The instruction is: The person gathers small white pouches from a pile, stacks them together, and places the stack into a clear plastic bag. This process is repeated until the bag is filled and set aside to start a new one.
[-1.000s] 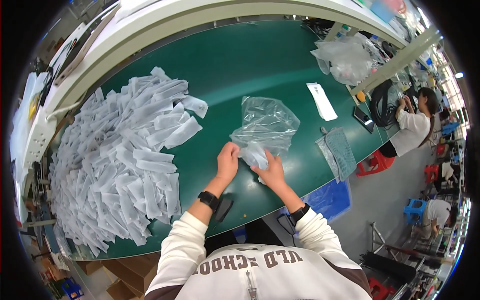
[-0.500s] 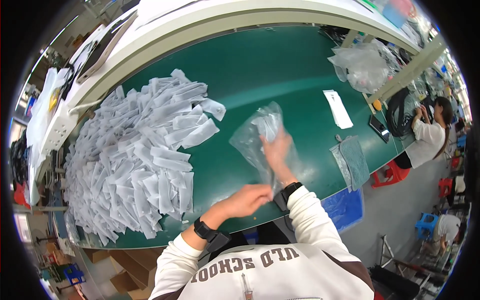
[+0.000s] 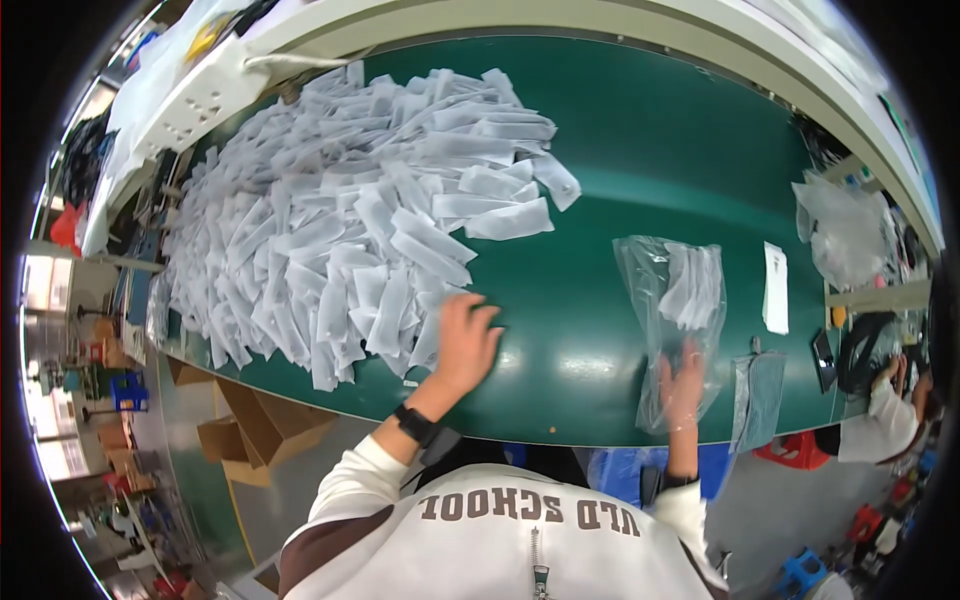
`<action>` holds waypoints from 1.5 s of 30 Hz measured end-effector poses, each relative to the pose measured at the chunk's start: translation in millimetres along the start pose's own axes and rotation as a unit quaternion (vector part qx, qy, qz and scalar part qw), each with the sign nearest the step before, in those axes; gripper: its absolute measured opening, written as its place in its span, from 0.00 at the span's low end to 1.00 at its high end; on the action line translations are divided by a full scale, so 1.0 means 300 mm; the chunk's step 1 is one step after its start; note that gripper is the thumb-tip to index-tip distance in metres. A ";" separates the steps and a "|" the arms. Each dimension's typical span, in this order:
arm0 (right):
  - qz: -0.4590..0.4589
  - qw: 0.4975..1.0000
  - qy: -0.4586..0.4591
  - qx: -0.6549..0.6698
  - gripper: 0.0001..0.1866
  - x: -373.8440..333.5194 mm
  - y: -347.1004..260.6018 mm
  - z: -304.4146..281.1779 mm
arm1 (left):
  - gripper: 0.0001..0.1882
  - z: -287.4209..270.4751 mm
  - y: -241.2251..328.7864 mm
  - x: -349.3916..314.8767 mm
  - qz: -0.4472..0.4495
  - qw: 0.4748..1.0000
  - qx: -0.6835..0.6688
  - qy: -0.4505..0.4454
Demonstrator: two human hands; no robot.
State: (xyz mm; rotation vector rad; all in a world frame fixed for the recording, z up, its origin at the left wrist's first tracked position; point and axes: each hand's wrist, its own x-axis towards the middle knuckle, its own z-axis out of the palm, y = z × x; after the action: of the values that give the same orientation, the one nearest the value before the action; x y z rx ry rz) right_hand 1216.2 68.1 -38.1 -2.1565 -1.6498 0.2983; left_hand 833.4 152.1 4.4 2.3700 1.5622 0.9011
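A large heap of small frosted whitish packets (image 3: 300, 220) covers the left of the green table. At its right edge is my left hand (image 3: 466, 345), fingers apart, with nothing visible in it. To the right lies a clear plastic bag (image 3: 645, 290), with several of the packets (image 3: 692, 285) lined up in its far part. My right hand (image 3: 683, 385) is at the near part of this bag, somewhat blurred, its fingers spread below the packets. Whether it is inside the film or on top, I cannot tell.
Right of the bag lie a stack of white slips (image 3: 775, 288), a grey-green cloth item in clear film (image 3: 760, 395) and a dark phone (image 3: 823, 360). Crumpled clear bags (image 3: 850, 225) sit at the far right. A co-worker (image 3: 880, 420) sits beyond. A blue bin (image 3: 615, 475) stands below the table edge.
My left hand has left the bag's near end for the heap. My right hand has let go of the packets, which now rest inside the bag on the table. The whole view has shifted.
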 end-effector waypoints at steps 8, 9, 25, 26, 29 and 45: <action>0.033 0.968 0.243 0.061 0.05 -0.078 -0.203 -0.326 | 0.25 -0.074 -0.179 -0.218 -0.133 0.987 0.086 0.001; -0.038 0.970 0.218 0.101 0.05 -0.028 -0.306 -0.316 | 0.25 -0.065 -0.188 -0.214 -0.125 0.988 0.086 -0.014; -0.384 0.901 -0.171 0.112 0.20 0.224 -1.095 0.533 | 0.21 -0.091 -0.147 -0.384 -0.103 0.987 0.069 -0.102; -0.358 0.911 -0.150 0.140 0.20 0.223 -1.078 0.541 | 0.20 -0.093 -0.148 -0.388 -0.080 0.987 0.079 -0.111; -0.318 0.911 -0.139 0.222 0.20 0.228 -0.965 0.499 | 0.18 -0.108 -0.150 -0.385 -0.062 0.990 0.008 -0.126; -0.450 0.869 -0.163 0.125 0.19 0.139 -0.838 0.289 | 0.18 -0.102 -0.147 -0.404 0.128 0.938 -0.168 -0.277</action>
State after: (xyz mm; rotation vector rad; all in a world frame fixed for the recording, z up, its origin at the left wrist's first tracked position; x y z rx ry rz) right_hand 973.7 179.1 -1.7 -1.0015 -2.4319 0.5558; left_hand 748.8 59.3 -38.0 2.3190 0.8310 0.4253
